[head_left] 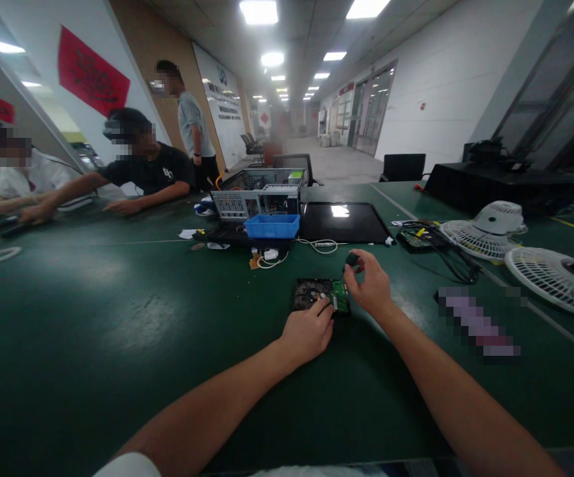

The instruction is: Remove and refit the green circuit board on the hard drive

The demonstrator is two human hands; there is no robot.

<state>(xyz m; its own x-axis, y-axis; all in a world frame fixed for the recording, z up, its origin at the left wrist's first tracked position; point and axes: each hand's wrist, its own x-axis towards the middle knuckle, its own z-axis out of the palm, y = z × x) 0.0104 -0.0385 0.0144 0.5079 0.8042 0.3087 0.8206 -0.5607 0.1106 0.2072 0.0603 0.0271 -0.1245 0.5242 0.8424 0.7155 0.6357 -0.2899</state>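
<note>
A hard drive (311, 290) lies on the green table with its circuit board side up. My left hand (309, 334) presses on its near edge, the fingertips resting on the drive and holding it in place. Above the drive's right side, my right hand (370, 281) is closed around the dark handle of a screwdriver (351, 259). The thin shaft points down toward the green circuit board (338, 295); whether its tip touches a screw is too small to tell.
Beyond the drive stand a blue tray (272, 226), an open computer case (257, 195) and a flat black screen panel (345, 222). White fan parts (486, 228), cables (459, 258) and a blurred-out object (476, 321) lie to the right. Two people sit at the left; another stands behind.
</note>
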